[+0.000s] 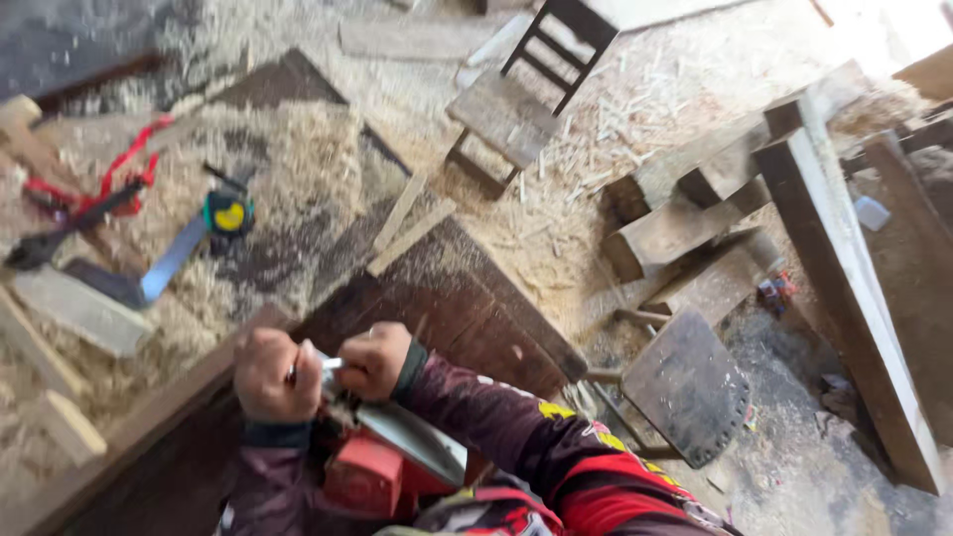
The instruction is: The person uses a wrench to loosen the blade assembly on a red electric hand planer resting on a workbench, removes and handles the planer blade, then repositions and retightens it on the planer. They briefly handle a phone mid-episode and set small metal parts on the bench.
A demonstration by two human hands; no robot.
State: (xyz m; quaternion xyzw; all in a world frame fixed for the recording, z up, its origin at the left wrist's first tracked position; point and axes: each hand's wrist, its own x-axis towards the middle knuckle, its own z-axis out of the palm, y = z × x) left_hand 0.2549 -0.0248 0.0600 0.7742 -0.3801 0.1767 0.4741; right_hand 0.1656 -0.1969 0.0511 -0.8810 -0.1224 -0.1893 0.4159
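Observation:
My left hand (274, 375) and my right hand (375, 359) are both closed into fists, close together above a red power tool (365, 478) with a grey metal sole (422, 445). A small silver metal tool (331, 364) runs between the two fists, and both hands grip it. The red tool rests against a dark wooden board (467, 308) covered in sawdust. My sleeves are dark with red and yellow patterns. What the metal tool's tip touches is hidden by my hands.
A yellow and black tape measure (228, 213), a blue-bladed square (171, 260) and a red-handled tool (111, 184) lie in sawdust at left. A wooden stool (511, 114) stands ahead. Heavy beams (844, 298) and a metal seat (685, 385) are at right.

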